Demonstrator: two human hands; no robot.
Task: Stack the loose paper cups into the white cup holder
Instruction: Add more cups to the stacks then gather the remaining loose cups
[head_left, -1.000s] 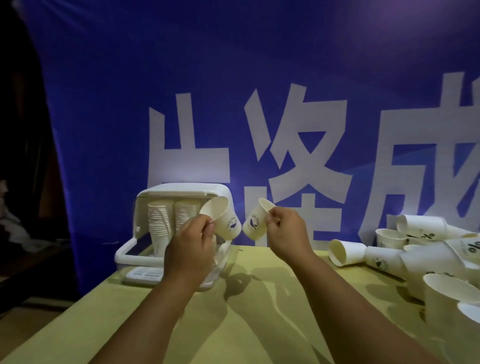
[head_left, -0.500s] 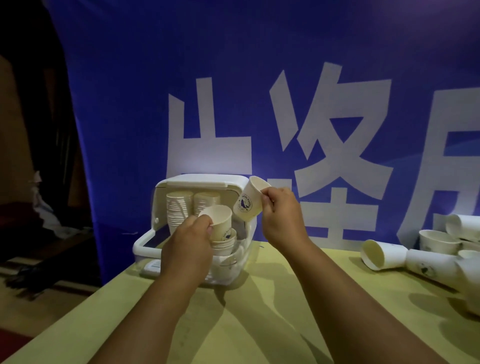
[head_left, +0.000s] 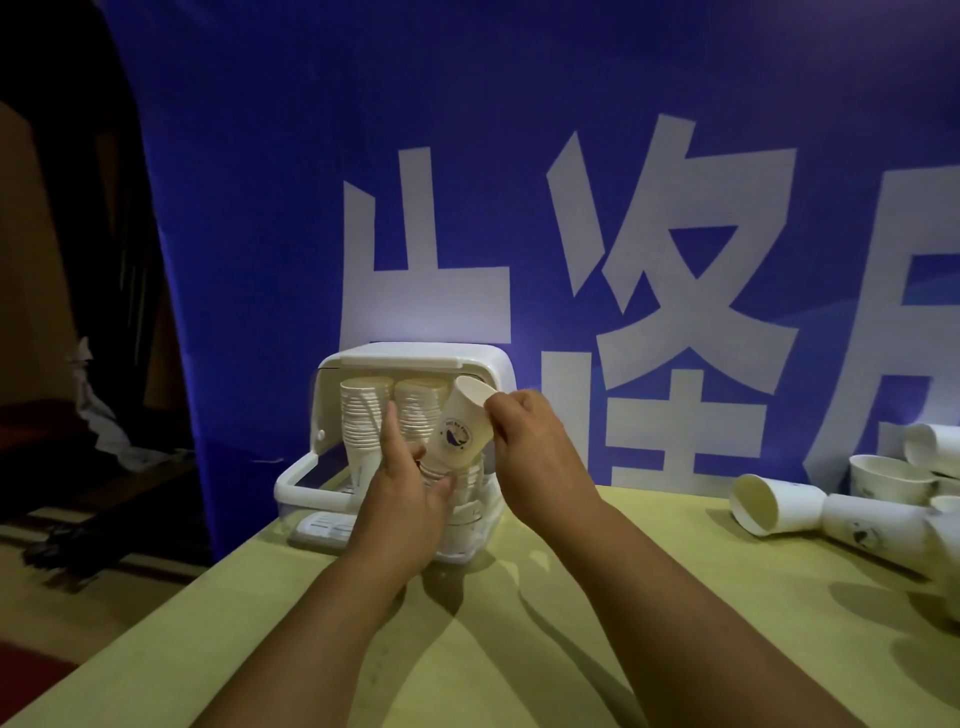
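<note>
Right hand (head_left: 530, 447) pinches a tilted cup (head_left: 460, 428) before the holder (head_left: 415, 356), 12 o'clock on the desk (head_left: 519, 649). Left hand (head_left: 400, 504), fingers relaxed and holding nothing, is at the stacks (head_left: 363, 415) inside. Loose cups (head_left: 774, 504) lie at 3 o'clock.

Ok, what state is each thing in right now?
white cup holder: front open, two tall stacks inside.
held cup: tilted, pinched at the rim by the right hand.
left hand: fingers spread, at the low front stack.
loose cups: on the table, some on their sides.
</note>
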